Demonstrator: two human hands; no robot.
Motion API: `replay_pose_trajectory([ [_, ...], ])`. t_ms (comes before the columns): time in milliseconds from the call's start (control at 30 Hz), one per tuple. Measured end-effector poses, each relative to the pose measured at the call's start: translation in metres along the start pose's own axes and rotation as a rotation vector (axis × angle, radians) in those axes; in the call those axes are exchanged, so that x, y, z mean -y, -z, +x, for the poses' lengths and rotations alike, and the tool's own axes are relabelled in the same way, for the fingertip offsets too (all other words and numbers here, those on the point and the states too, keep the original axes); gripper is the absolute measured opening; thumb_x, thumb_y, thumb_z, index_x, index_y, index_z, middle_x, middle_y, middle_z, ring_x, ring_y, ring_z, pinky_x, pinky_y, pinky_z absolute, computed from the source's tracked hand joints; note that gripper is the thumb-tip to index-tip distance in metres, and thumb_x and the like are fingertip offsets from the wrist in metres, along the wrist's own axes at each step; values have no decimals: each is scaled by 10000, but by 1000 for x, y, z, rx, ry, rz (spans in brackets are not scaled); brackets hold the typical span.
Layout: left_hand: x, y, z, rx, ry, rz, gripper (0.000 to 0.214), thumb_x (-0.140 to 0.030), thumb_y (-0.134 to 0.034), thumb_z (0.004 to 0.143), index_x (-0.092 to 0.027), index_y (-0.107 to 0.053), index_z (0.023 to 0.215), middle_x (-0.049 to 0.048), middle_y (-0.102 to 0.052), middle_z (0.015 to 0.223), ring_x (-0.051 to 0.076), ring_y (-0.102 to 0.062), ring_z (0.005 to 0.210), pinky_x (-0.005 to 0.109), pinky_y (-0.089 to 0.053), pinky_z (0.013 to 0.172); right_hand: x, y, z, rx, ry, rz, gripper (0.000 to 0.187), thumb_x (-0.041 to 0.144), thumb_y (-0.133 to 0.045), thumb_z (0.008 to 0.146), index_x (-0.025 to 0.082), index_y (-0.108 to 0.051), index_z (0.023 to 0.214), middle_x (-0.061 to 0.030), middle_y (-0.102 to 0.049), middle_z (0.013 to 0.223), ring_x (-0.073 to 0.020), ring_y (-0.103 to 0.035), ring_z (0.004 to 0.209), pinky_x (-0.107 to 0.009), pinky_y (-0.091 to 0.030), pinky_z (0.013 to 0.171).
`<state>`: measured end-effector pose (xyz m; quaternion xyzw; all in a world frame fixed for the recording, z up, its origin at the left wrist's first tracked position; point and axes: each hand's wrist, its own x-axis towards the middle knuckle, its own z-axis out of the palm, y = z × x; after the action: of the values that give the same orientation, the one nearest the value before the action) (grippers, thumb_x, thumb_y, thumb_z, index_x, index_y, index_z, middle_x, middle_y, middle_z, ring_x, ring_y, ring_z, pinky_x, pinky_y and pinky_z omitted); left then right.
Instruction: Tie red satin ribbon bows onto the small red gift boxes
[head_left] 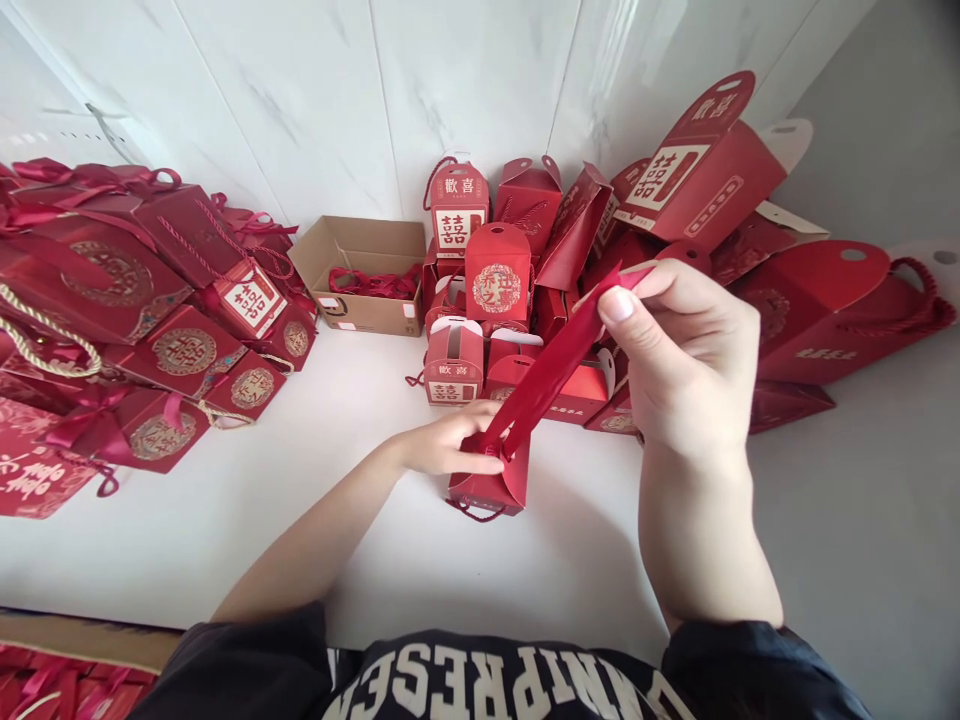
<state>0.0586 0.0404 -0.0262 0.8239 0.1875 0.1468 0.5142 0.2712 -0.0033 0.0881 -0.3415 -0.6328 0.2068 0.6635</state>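
A small red gift box point(491, 488) stands on the white surface point(300, 500) in front of me. My left hand point(448, 447) rests on its top, fingers pinched round the lower end of a red ribbon point(551, 370). The ribbon runs up and to the right, pulled taut. My right hand point(686, 355), raised above the box, pinches the ribbon's upper end between thumb and fingers.
Several red gift boxes point(495, 270) crowd the back against the marble wall. Larger red bags point(825, 300) lie at the right, more red bags and boxes point(172, 350) at the left. An open cardboard box point(364, 275) holds red ribbons.
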Motion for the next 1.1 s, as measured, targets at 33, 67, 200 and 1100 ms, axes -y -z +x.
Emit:
replay_pose_trajectory([
  [33, -1, 4, -2, 74, 3, -55, 309, -351, -634, 877, -206, -663, 1148, 96, -535, 1393, 281, -464, 1333, 402, -380, 1116, -1, 0, 1, 2, -7, 5, 204, 381, -686, 877, 244, -620, 740, 16, -618, 686, -135, -588, 613, -284, -496, 534],
  [67, -3, 9, -4, 141, 5, -96, 311, -324, -593, 904, -206, -655, 1186, 92, -552, 1383, 268, -483, 1325, 385, -388, 1111, -2, 0, 1, 5, -14, 12, 204, 383, -689, 874, 243, -622, 740, 16, -620, 689, -134, -588, 614, -286, -505, 547],
  [200, -13, 23, -6, 220, -9, -13, 338, -292, -655, 864, -223, -684, 1194, 84, -586, 1356, 258, -520, 1290, 349, -399, 1104, -3, -2, 3, 25, -27, 53, 197, 353, -681, 883, 233, -622, 739, 24, -603, 692, -121, -580, 619, -273, -501, 570],
  [1100, -13, -33, 12, -263, -95, -4, 183, -336, -805, 742, -215, -792, 878, 86, -763, 1010, 258, -648, 1073, 410, -443, 1039, 0, -2, -1, -6, 11, 15, 192, 281, -681, 869, 233, -607, 698, 12, -557, 728, -134, -547, 672, -273, -446, 566],
])
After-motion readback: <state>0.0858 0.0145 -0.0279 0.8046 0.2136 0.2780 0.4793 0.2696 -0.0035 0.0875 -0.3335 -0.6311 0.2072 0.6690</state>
